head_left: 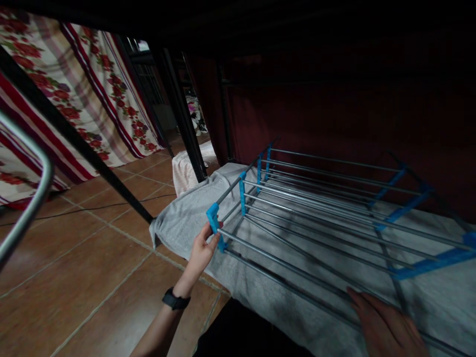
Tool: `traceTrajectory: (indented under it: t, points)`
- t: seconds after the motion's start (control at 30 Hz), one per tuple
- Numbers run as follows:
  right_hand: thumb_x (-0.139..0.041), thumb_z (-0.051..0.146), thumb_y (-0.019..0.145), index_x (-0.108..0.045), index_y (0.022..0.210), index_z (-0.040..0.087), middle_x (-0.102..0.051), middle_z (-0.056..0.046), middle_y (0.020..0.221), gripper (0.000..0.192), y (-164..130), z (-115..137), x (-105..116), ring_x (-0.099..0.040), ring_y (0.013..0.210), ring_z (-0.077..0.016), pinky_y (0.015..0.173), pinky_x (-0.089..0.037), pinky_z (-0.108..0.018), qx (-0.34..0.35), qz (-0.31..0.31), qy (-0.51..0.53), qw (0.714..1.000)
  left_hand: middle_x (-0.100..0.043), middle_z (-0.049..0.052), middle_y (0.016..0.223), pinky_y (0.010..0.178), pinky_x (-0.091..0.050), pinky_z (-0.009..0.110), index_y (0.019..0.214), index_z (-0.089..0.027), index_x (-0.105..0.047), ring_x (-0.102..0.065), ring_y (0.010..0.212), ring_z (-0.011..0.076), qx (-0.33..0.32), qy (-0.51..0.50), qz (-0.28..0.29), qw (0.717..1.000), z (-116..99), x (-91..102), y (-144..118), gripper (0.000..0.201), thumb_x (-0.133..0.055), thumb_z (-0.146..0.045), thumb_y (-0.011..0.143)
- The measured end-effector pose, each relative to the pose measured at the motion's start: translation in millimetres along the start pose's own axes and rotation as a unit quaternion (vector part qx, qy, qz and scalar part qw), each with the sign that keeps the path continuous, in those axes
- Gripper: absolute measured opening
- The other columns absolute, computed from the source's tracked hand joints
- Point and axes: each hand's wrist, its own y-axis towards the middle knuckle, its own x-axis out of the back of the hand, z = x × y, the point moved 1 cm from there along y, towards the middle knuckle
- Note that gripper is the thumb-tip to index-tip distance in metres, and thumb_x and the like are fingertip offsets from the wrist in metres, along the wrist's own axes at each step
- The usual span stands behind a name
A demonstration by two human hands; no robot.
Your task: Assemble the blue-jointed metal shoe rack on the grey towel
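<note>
Metal rack (308, 195) lies across a low bunk, both hands at its near side

Taking the person's own view as the dial, the rack stretches from the centre out toward four o'clock, its grey rods resting above the pale grey blanket (186, 229) on the bunk. Blue plastic brackets join the rods at either end.

I can see the left hand (203, 244) at seven o'clock, closed on the near blue corner piece (213, 218), thumb on this side and the fingers mostly hidden behind it. A black wristband (176, 299) circles that wrist. Down at four o'clock, the right hand (388, 327) is at the near rods, fingers close together and lightly bent, partly cut off below; I can't tell whether it grips them or only rests there.

It's gloomy under this bunk. Dark red cloth (316, 119) hangs behind the rack at one o'clock. A black upright post (182, 109) stands at ten o'clock, with a pale striped cloth (183, 173) near its foot. Further out at ten o'clock hangs a flowered, striped curtain (74, 99), crossed by a slanting black pole (80, 141). Brown tiled floor (92, 277) fills eight o'clock, and a bent metal tube (47, 173) juts in at nine.
</note>
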Motion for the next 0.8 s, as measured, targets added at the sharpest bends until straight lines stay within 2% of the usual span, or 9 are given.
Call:
traceTrajectory:
  t: [0.17, 0.37, 0.53, 0.63, 0.8]
  points:
    - [-0.032, 0.01, 0.097, -0.023, 0.159, 0.022, -0.065, -0.008, 0.119, 0.064, 9, 5, -1, -0.061, 0.101, -0.0265, 0.086, -0.043, -0.042, -0.02, -0.004, -0.008, 1.0, -0.068, 0.014, 0.125, 0.106, -0.047, 0.045, 0.119, -0.018, -0.065, -0.063, 0.119, 0.0302, -0.001, 0.023, 0.016, 1.0, 14, 1.9, -3, 0.041, -0.066, -0.04, 0.084]
    - [-0.031, 0.013, 0.097, -0.023, 0.159, 0.02, -0.066, -0.008, 0.117, 0.063, 18, 7, 7, -0.061, 0.101, -0.026, 0.086, -0.043, -0.04, 0.009, -0.011, 0.007, 1.0, -0.069, 0.014, 0.122, 0.104, -0.049, 0.045, 0.121, -0.018, -0.064, -0.062, 0.119, 0.0305, 0.009, 0.024, 0.018, 1.0, 13, 1.3, -3, 0.043, -0.065, -0.042, 0.085]
    - [-0.031, 0.01, 0.097, -0.026, 0.158, 0.02, -0.065, -0.008, 0.118, 0.063, 14, 7, 5, -0.061, 0.102, -0.0248, 0.088, -0.043, -0.039, 0.001, -0.008, 0.014, 1.0, -0.07, 0.015, 0.121, 0.103, -0.05, 0.045, 0.124, -0.016, -0.062, -0.063, 0.118, 0.0309, 0.016, 0.017, 0.017, 1.0, 14, 0.7, -3, 0.049, -0.065, -0.045, 0.084]
    - [-0.034, 0.009, 0.096, -0.033, 0.156, 0.02, -0.064, -0.009, 0.118, 0.061, 12, 8, 2, -0.061, 0.101, -0.0253, 0.089, -0.043, -0.04, -0.009, -0.011, 0.023, 1.0, -0.069, 0.016, 0.123, 0.104, -0.049, 0.046, 0.123, -0.014, -0.062, -0.063, 0.119, 0.0315, 0.022, 0.028, 0.014, 0.999, 13, -1.1, -3, 0.052, -0.065, -0.048, 0.083]
    - [-0.038, 0.008, 0.097, -0.05, 0.143, 0.016, -0.063, -0.011, 0.117, 0.047, 23, 15, 6, -0.059, 0.103, -0.0244, 0.093, -0.043, -0.038, -0.041, -0.013, 0.04, 0.998, -0.068, 0.017, 0.125, 0.108, -0.046, 0.047, 0.12, -0.013, -0.062, -0.061, 0.122, 0.0315, 0.027, 0.064, 0.012, 0.997, 12, 0.2, -3, 0.057, -0.062, -0.056, 0.083]
